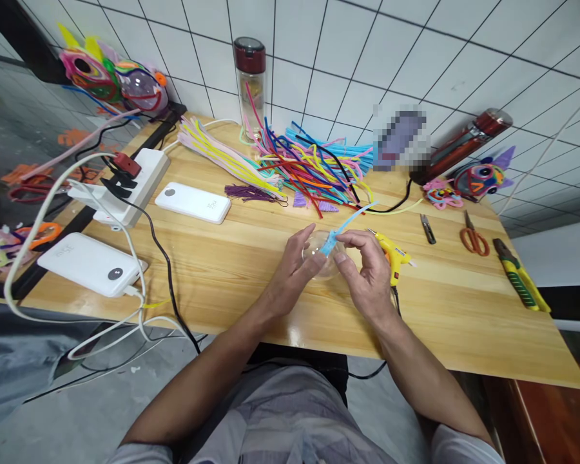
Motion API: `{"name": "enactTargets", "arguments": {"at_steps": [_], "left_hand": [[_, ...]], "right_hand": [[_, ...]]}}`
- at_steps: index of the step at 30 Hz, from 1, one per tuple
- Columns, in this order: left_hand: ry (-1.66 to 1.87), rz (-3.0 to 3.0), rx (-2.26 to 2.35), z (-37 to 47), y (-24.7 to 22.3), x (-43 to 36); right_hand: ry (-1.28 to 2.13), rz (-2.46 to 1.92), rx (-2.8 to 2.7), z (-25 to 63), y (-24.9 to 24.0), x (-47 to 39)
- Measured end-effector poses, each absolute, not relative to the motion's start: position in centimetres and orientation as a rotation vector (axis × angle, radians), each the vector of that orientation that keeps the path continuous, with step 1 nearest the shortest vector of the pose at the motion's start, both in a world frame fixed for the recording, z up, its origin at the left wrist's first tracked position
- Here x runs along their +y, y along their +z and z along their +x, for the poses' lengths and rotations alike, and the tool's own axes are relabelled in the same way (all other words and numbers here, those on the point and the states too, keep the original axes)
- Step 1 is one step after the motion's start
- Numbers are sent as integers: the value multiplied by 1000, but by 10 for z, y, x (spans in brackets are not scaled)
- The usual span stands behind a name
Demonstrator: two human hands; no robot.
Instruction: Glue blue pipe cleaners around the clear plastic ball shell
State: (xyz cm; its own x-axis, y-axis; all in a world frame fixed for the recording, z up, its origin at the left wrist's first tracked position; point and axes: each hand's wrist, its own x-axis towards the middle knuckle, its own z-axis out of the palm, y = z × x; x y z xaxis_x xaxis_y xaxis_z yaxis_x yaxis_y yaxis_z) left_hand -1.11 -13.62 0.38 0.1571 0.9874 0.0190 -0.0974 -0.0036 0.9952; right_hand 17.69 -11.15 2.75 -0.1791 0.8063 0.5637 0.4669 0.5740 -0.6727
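My left hand (294, 267) is curled round the near-left side of a clear plastic ball (329, 272), with its thumb against a blue strip. That strip is a light blue pipe cleaner (328, 243), bent in tight folds on the ball, its loose tail rising to the upper right. My right hand (370, 274) pinches at the right side of the folds, index finger and thumb close to the ball. A yellow hot glue gun (392, 252) lies just beyond my right hand, partly hidden by it.
Loose coloured pipe cleaners (309, 158) are heaped at the back. To the right lie small snips (428, 229), scissors (474, 237) and pliers (519, 277). Power banks (193, 202), a power strip (130, 187) and trailing cables occupy the left. A glass bottle (251, 96) stands by the wall.
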Motion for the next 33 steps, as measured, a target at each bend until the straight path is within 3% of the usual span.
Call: {"name": "enactTargets", "arguments": {"at_steps": [8, 17, 21, 33], "left_hand": [[1322, 1049, 1099, -11, -5, -117], [1827, 956, 1236, -12, 14, -119], [1688, 866, 1029, -8, 23, -130], [827, 300, 333, 3, 17, -140]], "right_hand": [[270, -1036, -1964, 172, 12, -104], [255, -1027, -1848, 174, 17, -104], [212, -967, -1825, 175, 26, -107], [189, -755, -1993, 169, 55, -125]]}}
